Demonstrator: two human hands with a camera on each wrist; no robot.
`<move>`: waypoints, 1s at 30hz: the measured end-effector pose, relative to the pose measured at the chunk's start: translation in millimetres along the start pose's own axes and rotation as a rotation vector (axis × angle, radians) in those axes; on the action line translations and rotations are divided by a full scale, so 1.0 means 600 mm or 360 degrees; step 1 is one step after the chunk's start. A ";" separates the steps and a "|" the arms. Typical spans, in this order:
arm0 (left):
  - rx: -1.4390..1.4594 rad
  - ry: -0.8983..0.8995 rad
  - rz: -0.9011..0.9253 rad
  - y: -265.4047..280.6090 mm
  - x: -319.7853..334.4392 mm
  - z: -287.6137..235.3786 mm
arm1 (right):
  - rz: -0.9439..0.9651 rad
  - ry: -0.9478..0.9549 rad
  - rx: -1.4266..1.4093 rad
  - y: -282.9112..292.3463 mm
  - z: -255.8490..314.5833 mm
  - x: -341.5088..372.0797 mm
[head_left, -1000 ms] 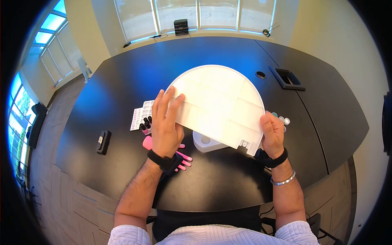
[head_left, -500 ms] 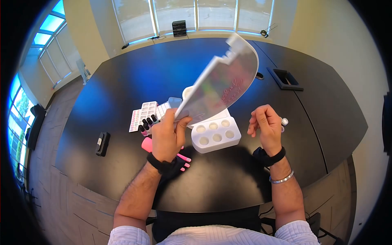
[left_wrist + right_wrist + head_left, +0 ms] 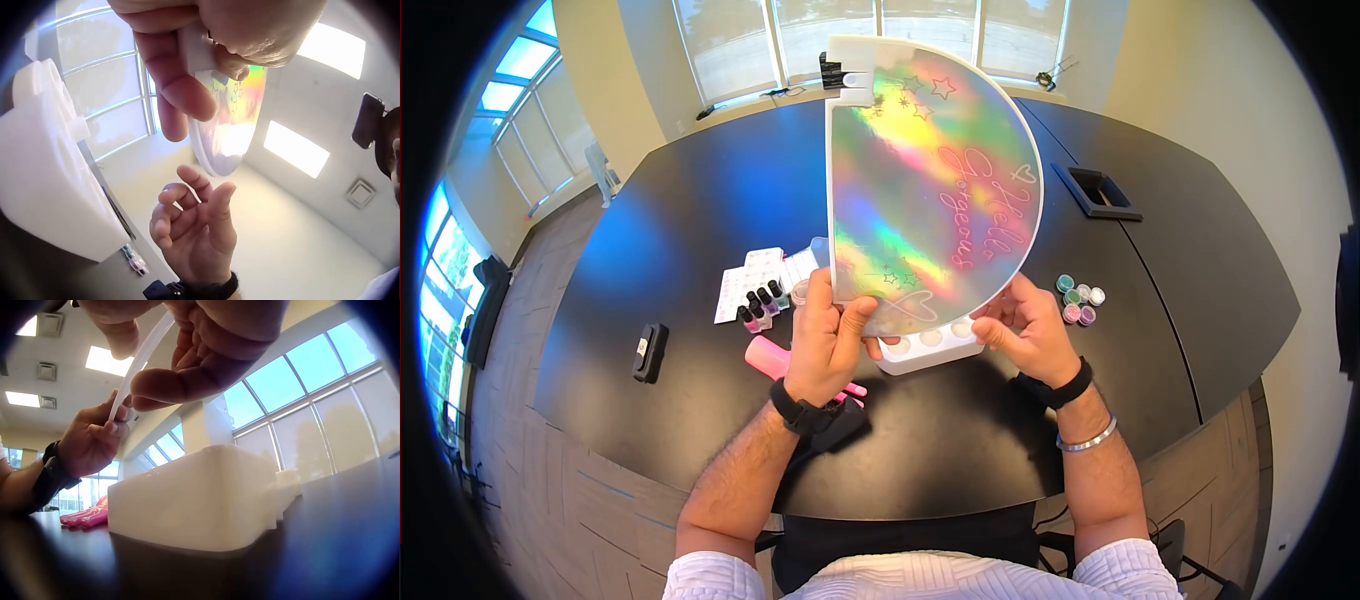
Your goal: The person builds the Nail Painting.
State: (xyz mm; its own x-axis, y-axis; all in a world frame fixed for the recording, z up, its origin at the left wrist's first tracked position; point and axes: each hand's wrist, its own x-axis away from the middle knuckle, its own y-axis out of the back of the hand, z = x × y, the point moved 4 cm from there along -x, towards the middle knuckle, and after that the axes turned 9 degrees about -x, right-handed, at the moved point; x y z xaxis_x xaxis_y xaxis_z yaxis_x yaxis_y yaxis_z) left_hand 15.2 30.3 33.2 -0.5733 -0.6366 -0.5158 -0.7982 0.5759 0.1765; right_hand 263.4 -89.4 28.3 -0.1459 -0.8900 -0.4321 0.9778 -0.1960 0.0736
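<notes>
A half-round panel (image 3: 930, 190) with an iridescent face, pink "Hello Gorgeous" lettering, stars and hearts is held upright above the table. My left hand (image 3: 825, 345) grips its lower left corner, thumb on the front. At the lower right edge is my right hand (image 3: 1030, 330), its thumb in front and fingers behind; in the right wrist view the panel's edge (image 3: 140, 362) runs between thumb and fingers. The left wrist view shows the right hand (image 3: 200, 231) with bent fingers just below the panel. Behind and below both stands a white holder (image 3: 932, 352) with round wells, partly hidden.
Nail polish bottles (image 3: 762, 306) and white trays (image 3: 745, 280) lie at the left, near a pink hand-shaped item (image 3: 768, 356) and a black case (image 3: 650, 353). Several small jars (image 3: 1080, 298) stand right of the holder. A black-framed opening (image 3: 1097, 192) is farther right.
The panel has turned from its plain white back to its iridescent face and now stands upright. My right hand let go during the turn and has come back to the panel's lower right edge.
</notes>
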 end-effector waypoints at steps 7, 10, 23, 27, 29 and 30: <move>0.0150 0.0083 0.0097 -0.023 0.006 0.002 | 0.0169 0.0123 0.0103 -0.024 0.010 0.009; 0.0184 0.0187 0.0078 -0.023 0.004 -0.008 | 0.0138 0.0047 -0.0016 -0.024 0.012 0.011; -0.0839 -0.0145 -0.0017 -0.014 -0.003 -0.009 | -0.0905 0.0687 0.0463 0.053 0.032 0.013; -0.1008 -0.0119 0.0058 -0.018 -0.003 -0.009 | -0.1136 0.0650 0.0377 0.078 0.022 0.004; -0.1151 -0.0059 0.0103 -0.019 -0.003 -0.006 | -0.1183 0.0446 0.0261 0.078 0.027 0.005; -0.1140 -0.0059 0.0140 -0.021 -0.001 -0.002 | -0.1204 0.0247 0.0134 0.083 0.022 0.006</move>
State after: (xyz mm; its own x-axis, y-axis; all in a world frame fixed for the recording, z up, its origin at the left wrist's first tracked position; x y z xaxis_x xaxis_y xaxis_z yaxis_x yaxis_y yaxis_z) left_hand 25.3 23.2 32.4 -0.6447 -0.5779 -0.5004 -0.6817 0.1386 0.7183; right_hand 309.5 -108.0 42.0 -0.7404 -0.4347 -0.5126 0.6049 -0.7635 -0.2262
